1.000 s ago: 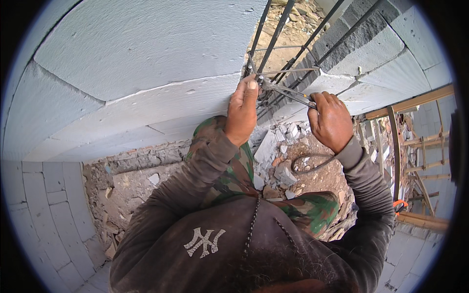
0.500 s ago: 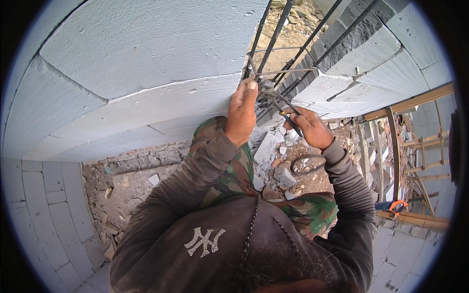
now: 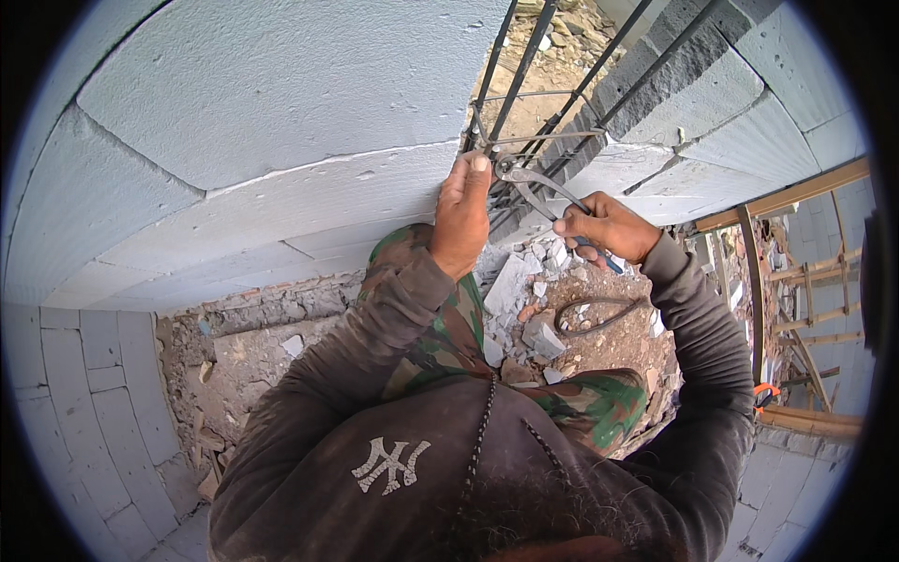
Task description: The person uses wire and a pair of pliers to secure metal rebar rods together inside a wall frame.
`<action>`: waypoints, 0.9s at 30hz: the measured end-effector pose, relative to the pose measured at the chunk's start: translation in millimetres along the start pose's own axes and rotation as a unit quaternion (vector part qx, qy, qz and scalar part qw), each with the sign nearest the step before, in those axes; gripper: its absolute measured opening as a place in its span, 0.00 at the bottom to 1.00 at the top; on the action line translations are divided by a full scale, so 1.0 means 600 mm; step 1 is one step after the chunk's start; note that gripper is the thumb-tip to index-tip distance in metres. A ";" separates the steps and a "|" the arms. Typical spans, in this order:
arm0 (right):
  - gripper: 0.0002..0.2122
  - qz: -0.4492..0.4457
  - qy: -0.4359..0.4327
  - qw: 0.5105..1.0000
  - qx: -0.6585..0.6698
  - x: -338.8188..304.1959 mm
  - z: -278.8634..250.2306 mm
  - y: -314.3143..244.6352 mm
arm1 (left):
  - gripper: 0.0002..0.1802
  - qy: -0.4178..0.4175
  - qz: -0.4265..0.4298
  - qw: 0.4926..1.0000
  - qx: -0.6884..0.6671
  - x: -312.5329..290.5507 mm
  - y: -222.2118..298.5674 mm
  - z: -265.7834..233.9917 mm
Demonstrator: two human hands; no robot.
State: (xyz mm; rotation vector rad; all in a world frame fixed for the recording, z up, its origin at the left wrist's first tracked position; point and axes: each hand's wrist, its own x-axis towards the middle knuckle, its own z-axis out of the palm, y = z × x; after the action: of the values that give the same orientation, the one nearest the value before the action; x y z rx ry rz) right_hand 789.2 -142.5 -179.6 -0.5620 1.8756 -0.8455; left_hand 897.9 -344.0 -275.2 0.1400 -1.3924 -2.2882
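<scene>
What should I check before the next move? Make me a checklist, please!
1. Right hand gripping the grey metal pincers with dark handles: ok.
2. Left hand well away from the pincers' head: not ok; its fingertips are very close.
3. Pincers biting on wire: cannot tell; too small to see.
4. Thin grey metal hoop around the long dark steel bars: ok.
5. Ground below free of broken pale-grey block pieces: not ok; they lie scattered.

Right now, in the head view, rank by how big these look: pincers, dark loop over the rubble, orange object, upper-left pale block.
Upper-left pale block
Pincers, partly hidden by the right hand
Dark loop
Orange object
</scene>
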 end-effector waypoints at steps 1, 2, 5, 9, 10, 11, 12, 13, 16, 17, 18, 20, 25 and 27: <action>0.17 0.010 -0.048 0.996 0.071 0.005 0.005 0.007 | 0.24 0.001 0.000 1.000 0.000 0.000 0.002 0.001; 0.17 0.022 -0.088 0.986 0.139 0.008 0.013 0.015 | 0.24 0.002 0.000 1.000 0.000 -0.001 0.003 0.002; 0.13 0.038 -0.140 0.965 0.218 0.012 0.027 0.022 | 0.23 0.009 -0.007 1.000 0.020 0.000 0.006 0.001; 0.15 -0.042 0.053 0.998 0.002 -0.021 0.029 0.000 | 0.18 0.006 0.009 1.000 0.019 0.001 0.003 -0.002; 0.15 -0.108 0.152 0.976 -0.109 -0.034 0.030 -0.006 | 0.18 0.008 0.009 1.000 0.022 0.002 0.002 -0.002; 0.16 -0.157 0.242 0.932 -0.219 -0.044 0.034 -0.010 | 0.18 0.011 0.001 1.000 0.026 0.001 0.001 -0.002; 0.20 -0.207 0.308 0.868 -0.331 -0.056 0.031 -0.015 | 0.18 0.009 0.010 1.000 0.018 0.001 0.000 -0.002; 0.20 -0.235 0.357 0.807 -0.408 -0.060 0.033 -0.017 | 0.18 0.008 0.012 1.000 0.012 0.000 -0.001 -0.002; 0.22 -0.262 0.448 0.656 -0.548 -0.059 0.040 -0.014 | 0.18 0.010 0.012 1.000 0.004 0.000 -0.002 0.001; 0.22 -0.239 0.432 0.680 -0.542 -0.054 0.041 -0.012 | 0.18 0.014 0.011 1.000 0.003 0.000 -0.003 0.001; 0.22 -0.217 0.416 0.703 -0.535 -0.047 0.041 -0.010 | 0.18 0.010 0.012 1.000 -0.001 0.000 -0.002 0.001; 0.24 -0.164 0.381 0.748 -0.518 -0.033 0.037 -0.007 | 0.18 0.005 0.014 1.000 -0.010 0.001 -0.003 0.001; 0.35 -0.009 0.140 0.981 -0.135 -0.012 0.010 0.004 | 0.18 -0.002 0.015 1.000 0.005 0.001 -0.005 -0.004; 0.36 0.089 -0.046 0.986 0.135 -0.008 0.005 0.015 | 0.19 -0.003 0.011 1.000 0.001 0.000 -0.006 -0.004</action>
State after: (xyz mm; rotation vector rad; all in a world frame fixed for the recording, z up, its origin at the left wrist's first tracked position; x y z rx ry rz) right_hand 793.9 -134.2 -184.8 -0.2580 1.6643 -0.9194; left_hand 897.3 -344.7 -279.8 0.1180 -1.3922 -2.2713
